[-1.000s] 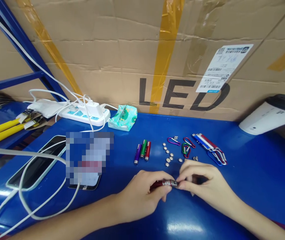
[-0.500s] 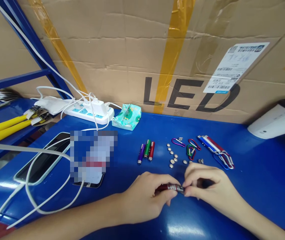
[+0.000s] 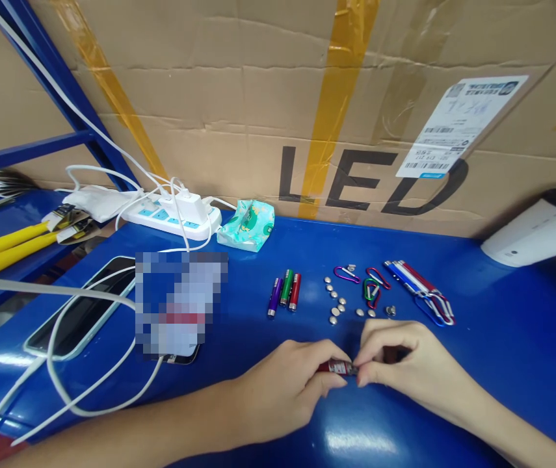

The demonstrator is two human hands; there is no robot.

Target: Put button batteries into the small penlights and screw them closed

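head view: left hand (image 3: 285,390) and right hand (image 3: 407,364) both pinch red mini flashlight (image 3: 339,368) (mostly hidden) between fingertips; coin cells (image 3: 335,302) lie just beyond.

Red mini torch (image 3: 339,368), metallic, silver threaded end facing right. Lies roughly horizontal just above the blue table, lower centre of frame. Mostly covered by fingers, only a short section visible.

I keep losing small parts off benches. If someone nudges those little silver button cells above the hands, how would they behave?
The button cells look flat, so they would probably slide, not roll. The glossy blue table likely lets them skid. Being tiny and loose, they may scatter easily.
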